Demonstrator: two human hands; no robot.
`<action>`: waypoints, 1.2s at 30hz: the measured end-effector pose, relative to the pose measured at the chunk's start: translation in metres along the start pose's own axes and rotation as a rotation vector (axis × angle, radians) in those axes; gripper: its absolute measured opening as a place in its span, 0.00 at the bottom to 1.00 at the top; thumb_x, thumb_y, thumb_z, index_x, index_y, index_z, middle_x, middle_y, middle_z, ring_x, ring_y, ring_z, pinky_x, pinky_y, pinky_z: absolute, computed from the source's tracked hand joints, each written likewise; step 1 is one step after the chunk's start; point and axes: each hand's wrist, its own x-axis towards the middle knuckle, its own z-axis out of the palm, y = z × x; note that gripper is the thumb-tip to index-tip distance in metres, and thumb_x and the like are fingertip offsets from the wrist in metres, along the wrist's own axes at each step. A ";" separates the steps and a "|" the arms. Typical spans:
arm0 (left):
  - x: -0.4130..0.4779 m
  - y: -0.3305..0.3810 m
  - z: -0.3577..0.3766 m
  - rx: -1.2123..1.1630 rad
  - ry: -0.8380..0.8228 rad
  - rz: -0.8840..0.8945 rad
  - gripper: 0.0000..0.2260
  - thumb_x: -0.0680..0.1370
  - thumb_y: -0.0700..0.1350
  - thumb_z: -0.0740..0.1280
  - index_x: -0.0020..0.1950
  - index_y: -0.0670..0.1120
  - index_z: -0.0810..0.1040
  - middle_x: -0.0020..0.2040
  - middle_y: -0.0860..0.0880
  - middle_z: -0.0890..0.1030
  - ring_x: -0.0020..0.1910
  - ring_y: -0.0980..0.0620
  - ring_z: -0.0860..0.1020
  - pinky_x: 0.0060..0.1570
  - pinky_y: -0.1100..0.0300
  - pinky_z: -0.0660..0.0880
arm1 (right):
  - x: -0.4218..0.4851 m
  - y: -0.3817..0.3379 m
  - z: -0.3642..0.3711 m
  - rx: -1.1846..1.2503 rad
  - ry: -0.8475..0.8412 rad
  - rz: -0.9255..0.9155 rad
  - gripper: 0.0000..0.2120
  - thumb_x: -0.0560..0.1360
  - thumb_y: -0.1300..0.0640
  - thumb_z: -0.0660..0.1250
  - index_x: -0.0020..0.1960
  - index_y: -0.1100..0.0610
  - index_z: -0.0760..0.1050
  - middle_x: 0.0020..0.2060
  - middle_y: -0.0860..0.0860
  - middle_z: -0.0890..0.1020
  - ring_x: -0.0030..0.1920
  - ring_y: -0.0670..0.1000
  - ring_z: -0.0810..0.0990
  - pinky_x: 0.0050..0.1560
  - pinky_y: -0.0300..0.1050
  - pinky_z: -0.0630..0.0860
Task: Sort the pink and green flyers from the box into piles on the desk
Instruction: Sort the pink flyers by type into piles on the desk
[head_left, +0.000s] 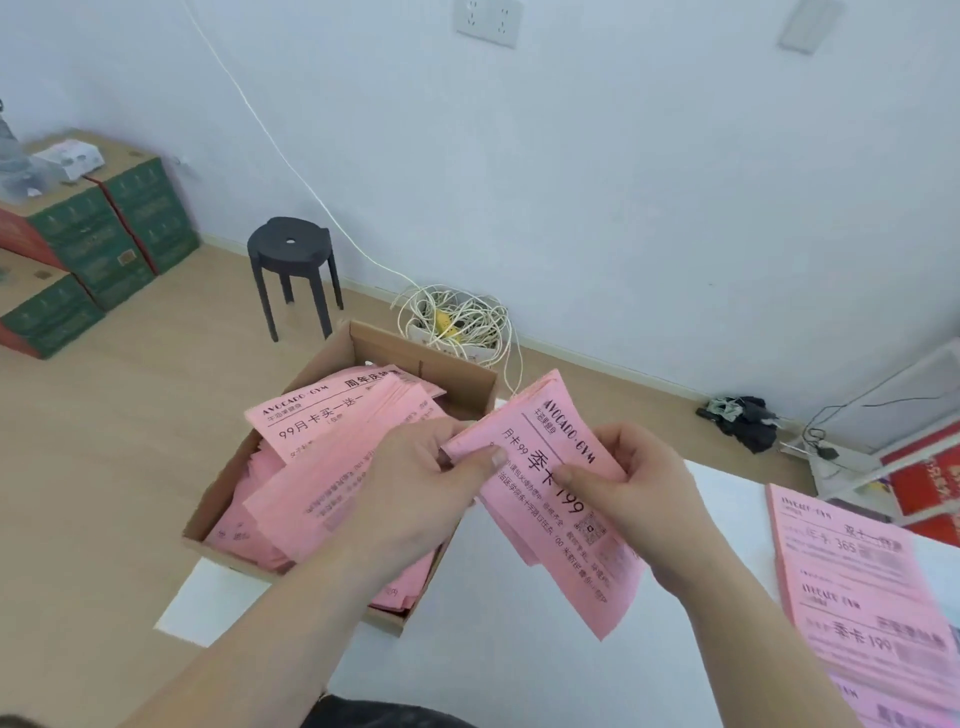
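A plain pale wall (597, 182) is recorded, with a white socket plate (487, 22) mounted high. The floor (104, 457) is laid in light wood-tone boards. A black round stool (289, 249) is stood near the wall. Green and red cartons (104, 234) are stacked at left. White cable (457, 322) is heaped by the skirting. A white tabletop (519, 649) is seen nearest.
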 end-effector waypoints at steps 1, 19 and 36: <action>0.001 0.001 0.011 -0.015 0.002 0.001 0.05 0.76 0.50 0.76 0.45 0.49 0.85 0.39 0.42 0.86 0.37 0.44 0.82 0.45 0.42 0.80 | -0.002 0.009 -0.008 0.051 0.019 0.034 0.10 0.72 0.61 0.79 0.50 0.56 0.80 0.42 0.50 0.88 0.43 0.54 0.88 0.47 0.56 0.84; 0.001 -0.064 0.141 0.041 -0.275 -0.344 0.10 0.81 0.42 0.71 0.46 0.35 0.81 0.41 0.44 0.87 0.38 0.50 0.85 0.41 0.59 0.82 | -0.024 0.148 -0.058 0.575 0.174 0.367 0.08 0.79 0.65 0.69 0.57 0.62 0.83 0.51 0.59 0.87 0.51 0.62 0.87 0.53 0.59 0.83; 0.018 -0.110 0.128 0.229 -0.225 -0.319 0.04 0.80 0.41 0.69 0.50 0.49 0.83 0.46 0.51 0.87 0.51 0.44 0.84 0.54 0.49 0.80 | 0.025 0.146 -0.067 -0.694 -0.059 0.143 0.21 0.77 0.52 0.72 0.69 0.43 0.75 0.58 0.43 0.80 0.59 0.49 0.79 0.57 0.47 0.78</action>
